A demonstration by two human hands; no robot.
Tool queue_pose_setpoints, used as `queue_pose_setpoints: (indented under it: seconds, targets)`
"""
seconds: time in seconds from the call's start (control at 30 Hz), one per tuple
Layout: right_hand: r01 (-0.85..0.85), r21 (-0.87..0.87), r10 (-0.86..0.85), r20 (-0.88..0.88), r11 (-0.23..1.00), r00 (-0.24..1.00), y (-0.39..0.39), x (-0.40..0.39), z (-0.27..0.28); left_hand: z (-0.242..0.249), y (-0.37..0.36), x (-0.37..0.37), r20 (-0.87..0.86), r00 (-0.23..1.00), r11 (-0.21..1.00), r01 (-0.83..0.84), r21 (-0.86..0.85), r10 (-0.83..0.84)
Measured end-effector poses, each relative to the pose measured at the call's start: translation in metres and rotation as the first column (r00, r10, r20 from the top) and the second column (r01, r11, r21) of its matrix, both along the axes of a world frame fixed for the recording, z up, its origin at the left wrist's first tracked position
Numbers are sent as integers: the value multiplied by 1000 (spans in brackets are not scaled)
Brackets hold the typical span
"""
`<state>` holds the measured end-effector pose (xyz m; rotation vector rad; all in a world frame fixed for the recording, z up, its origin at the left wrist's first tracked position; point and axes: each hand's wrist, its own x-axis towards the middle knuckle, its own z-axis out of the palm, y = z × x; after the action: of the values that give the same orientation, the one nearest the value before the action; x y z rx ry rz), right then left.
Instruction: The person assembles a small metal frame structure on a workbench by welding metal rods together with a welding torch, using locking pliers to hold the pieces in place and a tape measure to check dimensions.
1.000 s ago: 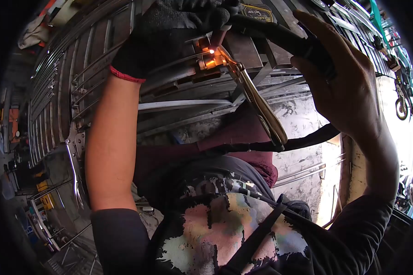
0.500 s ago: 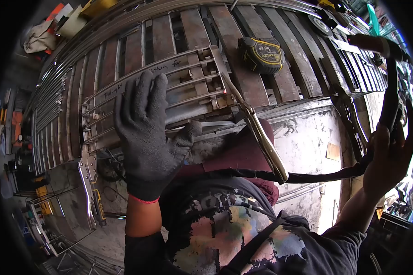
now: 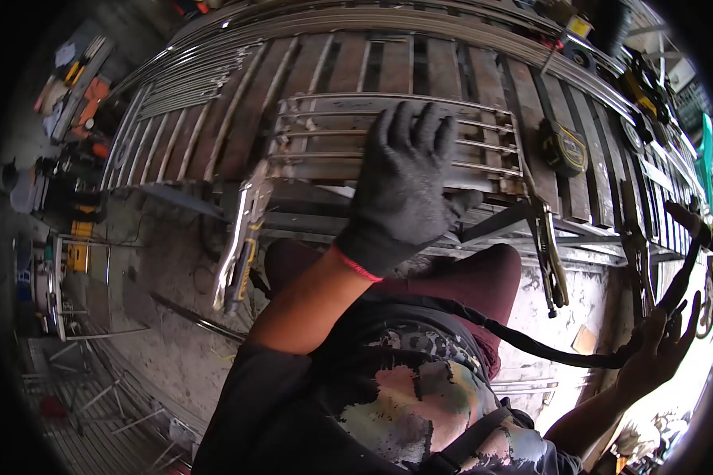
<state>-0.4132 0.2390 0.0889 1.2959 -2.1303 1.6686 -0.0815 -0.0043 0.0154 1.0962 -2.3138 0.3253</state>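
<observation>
The glow at the weld point a second ago is gone. The torch has been pulled away to the far right, and the gloved left hand (image 3: 404, 186), which half a second ago lay flat on the left part of the steel grille (image 3: 325, 131), now rests nearer its right end, fingers (image 3: 420, 131) spread flat and open across the bars, gripping nothing. The welding burst looks finished for now, and the hand seems to be steadying or checking the piece rather than shielding anything.

The bare right hand (image 3: 659, 348) sits low at the right edge, loosely curled around the black torch cable (image 3: 531, 342) that sweeps across the lap; the torch head (image 3: 685, 218) rises above it. The edge distortion makes it hard to judge how firm that hold is.

The grille lies on the slatted bench (image 3: 214, 127), a small frame of parallel silver bars inside a rounded rectangular border. Locking pliers (image 3: 242, 237) clamp its left corner and hang down off the bench edge; a second pair (image 3: 548, 253) clamps the right corner. A yellow-and-black tape measure (image 3: 564, 146) sits just beside the grille's right end.
</observation>
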Motion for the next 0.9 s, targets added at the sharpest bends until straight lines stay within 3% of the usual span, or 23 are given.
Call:
queue_pose_setpoints:
  seconds: [0.07, 0.13, 0.2, 0.27, 0.3, 0.33, 0.4, 0.43, 0.5, 0.6, 0.63, 0.7, 0.77, 0.8, 0.87, 0.9]
  targets:
    - [-74, -71, 81, 97, 995, 992, -9, 21, 4, 0, 13, -2, 21, 996, 996, -86, 10, 85]
    - [-338, -215, 389, 274, 916, 880, -1, 27, 3, 18, 59, -2, -140, 988, 983, 86, 159, -64]
    - [-423, -281, 506, 401, 861, 764, -16, 87, 21, 27, 109, 4, -504, 788, 812, 526, 254, -353]
    - [-451, -350, 570, 494, 821, 656, -32, 151, 38, 23, 149, 5, -764, 445, 547, 824, 145, -468]
    - [-564, -290, 620, 529, 773, 579, -29, 169, 48, 38, 164, 17, -816, 436, 426, 865, 264, -380]
    - [-671, -233, 660, 565, 704, 495, -27, 185, 56, 44, 172, 23, -920, 307, 304, 925, 228, -243]
    - [-746, -136, 698, 493, 652, 520, -34, 234, 63, 64, 189, 41, -985, 98, 146, 982, 119, 142]
    - [-875, -51, 775, 490, 482, 399, -37, 248, 76, 77, 198, 52, -933, 7, 126, 990, 56, 360]
    - [-983, -15, 858, 491, 184, 153, -49, 277, 91, 77, 208, 90, -911, -112, 141, 988, -60, 398]
    - [-996, 66, 915, 396, 57, 79, -61, 312, 106, 66, 210, 151, -853, -269, 155, 963, -222, 447]
    - [-994, 88, 931, 353, 59, 86, -66, 321, 104, 66, 211, 170, -830, -318, 166, 948, -272, 458]
    - [-987, 128, 951, 279, 99, 131, -72, 329, 103, 100, 220, 191, -845, -323, 577, 816, -21, 427]
    - [-968, 202, 949, 246, 148, 196, -78, 316, 103, 130, 223, 209, -858, -255, 780, 581, 233, 446]
    - [-950, 260, 933, 266, 171, 241, -81, 304, 103, 134, 216, 230, -873, -211, 771, 587, 248, 440]
    - [-913, 265, 935, 86, 310, 343, -85, 275, 89, 142, 203, 270, -898, -122, 755, 595, 275, 423]
    - [-915, 248, 927, 119, 318, 355, -84, 260, 88, 156, 197, 282, -893, -79, 772, 540, 336, 444]
